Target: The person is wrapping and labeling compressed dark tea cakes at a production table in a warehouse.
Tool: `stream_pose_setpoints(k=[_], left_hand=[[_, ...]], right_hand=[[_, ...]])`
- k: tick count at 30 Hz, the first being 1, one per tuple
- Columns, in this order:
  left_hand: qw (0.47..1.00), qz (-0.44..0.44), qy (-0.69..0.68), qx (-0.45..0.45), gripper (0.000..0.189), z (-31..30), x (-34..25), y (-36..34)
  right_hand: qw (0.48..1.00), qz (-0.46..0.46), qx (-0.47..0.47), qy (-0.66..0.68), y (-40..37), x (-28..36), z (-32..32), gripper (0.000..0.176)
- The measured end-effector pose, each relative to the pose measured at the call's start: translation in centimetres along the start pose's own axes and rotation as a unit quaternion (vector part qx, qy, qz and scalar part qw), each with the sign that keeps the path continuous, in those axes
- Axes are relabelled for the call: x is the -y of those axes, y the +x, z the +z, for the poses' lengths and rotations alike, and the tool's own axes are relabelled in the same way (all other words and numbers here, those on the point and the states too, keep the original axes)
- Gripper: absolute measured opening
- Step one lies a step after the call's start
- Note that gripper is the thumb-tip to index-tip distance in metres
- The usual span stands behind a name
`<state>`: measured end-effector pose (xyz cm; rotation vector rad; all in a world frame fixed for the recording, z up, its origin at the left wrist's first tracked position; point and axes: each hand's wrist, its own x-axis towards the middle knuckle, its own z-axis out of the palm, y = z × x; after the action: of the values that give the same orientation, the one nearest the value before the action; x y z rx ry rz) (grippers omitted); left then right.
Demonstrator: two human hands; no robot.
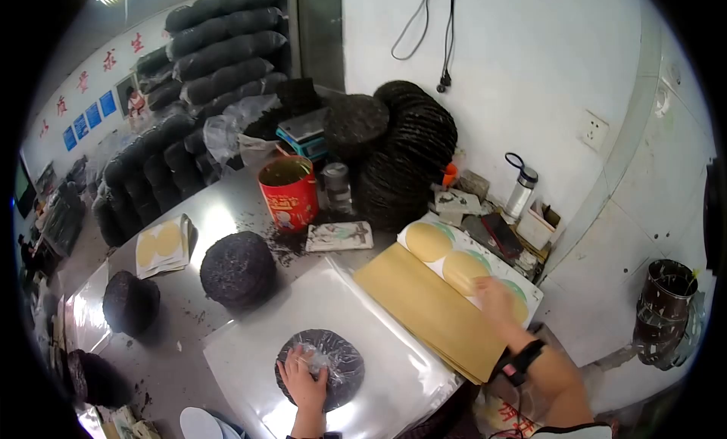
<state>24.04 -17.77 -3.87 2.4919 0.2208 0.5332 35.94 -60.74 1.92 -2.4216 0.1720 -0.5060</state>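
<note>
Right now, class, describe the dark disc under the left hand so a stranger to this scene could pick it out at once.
Start at the metal table and find the large clear plastic sheet at its near edge. On it lies one dark disc under the left hand. Unlike the bare thicker discs further back, it is wrapped in crinkled film.

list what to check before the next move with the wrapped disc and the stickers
1. Left hand on disc: ok, it presses the gathered film on top.
2. Disc covered by film: ok on the side that shows.
3. Right hand at sticker sheet: ok, it touches the sheet, though it is blurred.
4. Sticker peeled off: cannot tell.
5. Stickers remaining: ok, two gold rounds show.
</note>
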Motion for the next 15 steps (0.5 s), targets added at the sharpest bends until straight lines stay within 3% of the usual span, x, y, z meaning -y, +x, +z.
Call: stream_pose_setpoints(k=[1,3,5,6,7,9,11,12,15], left_hand=[[1.000,0.002,0.000,0.001,0.048,0.0,0.1,-0.1],[1.000,-0.006,0.003,0.008,0.048,0.0,0.6,-0.6],[1.000,-0.017,0.004,0.013,0.048,0.4,0.4,-0.1],[1.000,-0.010,0.008,0.008,0.050,0.4,0.5,-0.2],[1.000,-0.009,0.010,0.009,0.050,0.3,0.6,-0.6],[1.000,0.000,0.013,0.003,0.052,0.5,0.8,-0.3],[1.000,-0.001,0.018,0.010,0.052,0.4,0.7,-0.3],[1.000,-0.005,0.017,0.012,0.052,0.1,0.3,-0.3],[1.000,-0.006,0.009,0.004,0.050,0.3,0.3,0.2]], right_hand=[[0.996,0.073,-0.037,0.025,1.2,-1.6,-3.1,0.027],[0.973,0.179,0.010,-0.148,2.2,-5.6,-6.4,0.034],[0.979,0.101,0.178,-0.011,2.0,-9.8,-0.8,0.044],[0.922,0.135,0.353,0.086,1.4,-4.9,-1.8,0.048],[0.821,0.171,0.513,0.185,0.4,2.0,-1.9,0.052],[0.920,0.020,0.223,0.322,0.7,7.4,2.0,0.042],[0.954,-0.179,0.237,0.032,2.5,5.6,5.7,0.040],[0.926,-0.275,0.231,-0.118,3.6,5.0,7.5,0.040],[0.905,-0.356,0.137,-0.188,5.4,5.0,10.3,0.044]])
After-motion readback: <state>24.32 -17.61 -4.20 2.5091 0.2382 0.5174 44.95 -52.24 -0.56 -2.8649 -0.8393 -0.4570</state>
